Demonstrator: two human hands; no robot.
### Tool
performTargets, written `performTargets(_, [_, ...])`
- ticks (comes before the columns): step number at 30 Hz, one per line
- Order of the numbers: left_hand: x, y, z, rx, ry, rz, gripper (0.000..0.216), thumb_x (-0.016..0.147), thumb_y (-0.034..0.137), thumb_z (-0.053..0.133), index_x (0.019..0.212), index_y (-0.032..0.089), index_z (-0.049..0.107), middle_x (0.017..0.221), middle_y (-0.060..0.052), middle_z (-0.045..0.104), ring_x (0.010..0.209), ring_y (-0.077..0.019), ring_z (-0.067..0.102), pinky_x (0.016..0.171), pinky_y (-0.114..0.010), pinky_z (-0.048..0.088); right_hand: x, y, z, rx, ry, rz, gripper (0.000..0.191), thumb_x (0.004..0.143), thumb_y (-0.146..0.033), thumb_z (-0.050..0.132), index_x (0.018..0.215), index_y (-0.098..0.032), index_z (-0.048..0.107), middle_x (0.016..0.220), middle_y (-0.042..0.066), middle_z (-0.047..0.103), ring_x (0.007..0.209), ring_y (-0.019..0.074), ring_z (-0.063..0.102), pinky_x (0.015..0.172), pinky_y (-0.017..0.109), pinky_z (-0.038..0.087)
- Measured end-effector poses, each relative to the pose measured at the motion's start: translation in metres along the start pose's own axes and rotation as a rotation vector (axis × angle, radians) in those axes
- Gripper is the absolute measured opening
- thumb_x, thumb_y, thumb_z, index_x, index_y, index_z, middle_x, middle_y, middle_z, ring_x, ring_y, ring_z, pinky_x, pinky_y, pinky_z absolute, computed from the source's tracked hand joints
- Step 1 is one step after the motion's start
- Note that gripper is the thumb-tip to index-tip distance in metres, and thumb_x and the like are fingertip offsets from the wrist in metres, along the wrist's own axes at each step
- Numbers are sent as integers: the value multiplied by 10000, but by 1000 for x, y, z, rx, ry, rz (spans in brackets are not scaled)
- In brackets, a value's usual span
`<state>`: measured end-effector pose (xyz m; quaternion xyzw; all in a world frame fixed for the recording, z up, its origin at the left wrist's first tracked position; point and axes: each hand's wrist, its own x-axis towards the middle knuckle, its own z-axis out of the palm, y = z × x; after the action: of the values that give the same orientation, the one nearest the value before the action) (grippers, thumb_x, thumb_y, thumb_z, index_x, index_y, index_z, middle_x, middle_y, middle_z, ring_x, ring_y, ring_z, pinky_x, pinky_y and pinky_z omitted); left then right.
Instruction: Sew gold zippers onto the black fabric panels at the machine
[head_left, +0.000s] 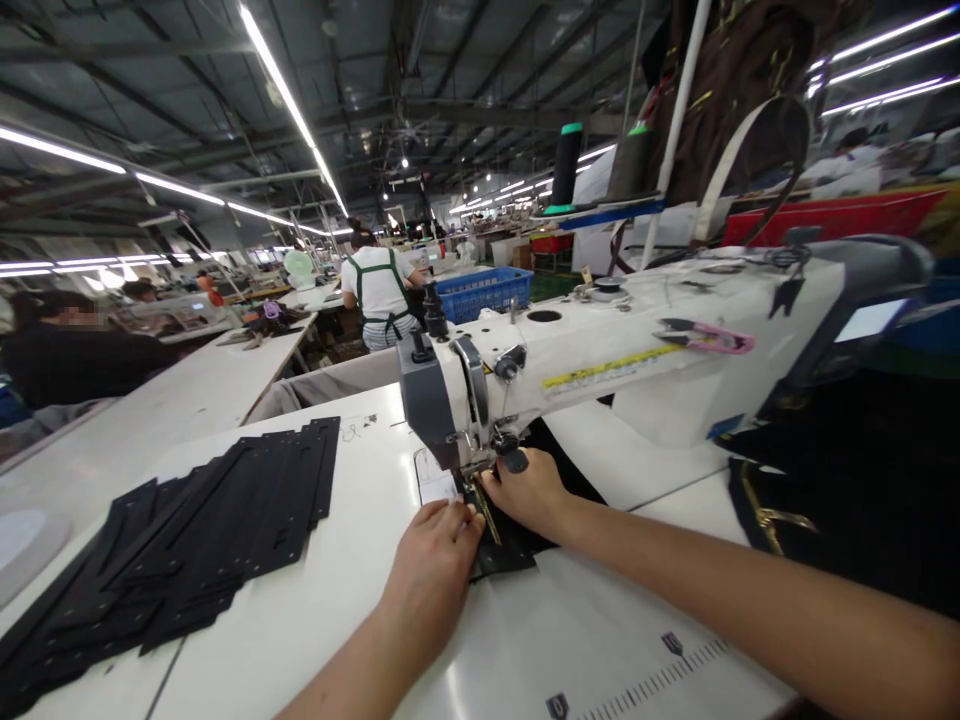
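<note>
And here, under the head of the white-and-grey metal sewing machine (585, 335), lies the flat black panel (517, 557) with its narrow gold zip-like strip (491, 520), left hand (433, 560) and right hand (531, 492) close together but apart, fingertips on the work (pinching or merely pressing, I can't tell). Light, even pressure serves best, strip straight, fingers clear of the needle, whose tip is hard to make out, while the right hand hides part of the panel.

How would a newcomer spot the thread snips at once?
Find the big white sewing machine and follow the yellow strip along its side rightward. The snips sit at the strip's right end, dark blades pointing left; their pink handle sets them apart from the strip.
</note>
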<state>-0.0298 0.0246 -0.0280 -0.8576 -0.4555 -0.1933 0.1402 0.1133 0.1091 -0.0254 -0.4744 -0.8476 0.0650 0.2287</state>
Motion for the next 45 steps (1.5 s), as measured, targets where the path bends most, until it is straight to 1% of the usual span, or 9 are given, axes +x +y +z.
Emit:
performTargets(3, [-3, 4, -5, -35, -31, -27, 283, 771, 34, 438, 1001, 105, 587, 957, -124, 625, 895, -227, 588, 819, -400, 504, -22, 6, -12, 27, -19, -137, 208, 820, -305, 514, 863, -143, 638, 848, 97, 661, 804, 211, 618, 709, 302, 476])
performTargets(6, [-11, 11, -12, -115, -35, -38, 281, 791, 50, 437, 1021, 132, 576, 1020, -104, 624, 990, -222, 564, 882, -400, 464, -53, 14, -23, 100, -22, -520, 424, 784, -365, 561, 1131, -120, 556, 1161, 135, 567, 1078, 253, 509, 922, 392, 396])
performTargets(8, [-14, 17, -16, -173, -30, -38, 294, 779, 45, 447, 1025, 146, 572, 1055, -95, 622, 1024, -217, 552, 901, -391, 444, -62, 17, -29, 153, -43, -668, 369, 831, -246, 484, 1164, -98, 536, 1189, 142, 552, 1107, 240, 492, 949, 395, 374])
performTargets(13, [2, 17, -27, -230, -162, -389, 251, 669, 188, 640, 914, 155, 595, 854, -63, 658, 789, -241, 615, 688, -355, 491, -26, 10, -45, 182, -323, -410, 224, 849, -192, 459, 789, -172, 674, 729, 27, 672, 700, 166, 610, 664, 271, 456])
performTargets(16, [18, 8, -30, -236, -194, -529, 182, 709, 338, 646, 763, 166, 618, 723, -33, 664, 653, -224, 622, 549, -296, 455, 1, 7, -55, 188, -366, -389, 144, 795, -208, 550, 741, -174, 678, 707, 12, 667, 683, 165, 603, 619, 242, 436])
performTargets(22, [13, 10, -23, -226, -122, -455, 89, 784, 232, 580, 771, 189, 656, 722, -2, 689, 638, -177, 641, 556, -245, 465, -22, 3, -52, 166, -305, -426, 174, 833, -208, 503, 837, -168, 672, 783, 33, 683, 739, 176, 624, 678, 266, 461])
performTargets(29, [-11, 33, -4, -36, 28, -161, 218, 766, 46, 471, 885, 120, 639, 955, -103, 681, 817, -241, 650, 716, -367, 534, -69, 10, -3, -59, 162, -692, 278, 793, -31, 447, 1009, -5, 619, 1063, 182, 621, 986, 252, 591, 837, 344, 496])
performTargets(35, [-5, 23, -2, 98, 150, -16, 294, 854, 85, 325, 840, 131, 615, 869, -90, 692, 721, -202, 660, 630, -320, 560, -61, 10, 0, -81, 173, -681, 256, 770, -34, 507, 996, -13, 625, 1043, 169, 634, 955, 248, 606, 825, 326, 514])
performTargets(45, [5, 5, 7, 98, 130, 11, 284, 870, 111, 323, 808, 136, 600, 768, -78, 677, 656, -205, 646, 583, -324, 549, -41, 10, 3, -55, 58, -638, 257, 769, -35, 525, 1006, -19, 623, 1076, 164, 620, 995, 237, 588, 894, 312, 473])
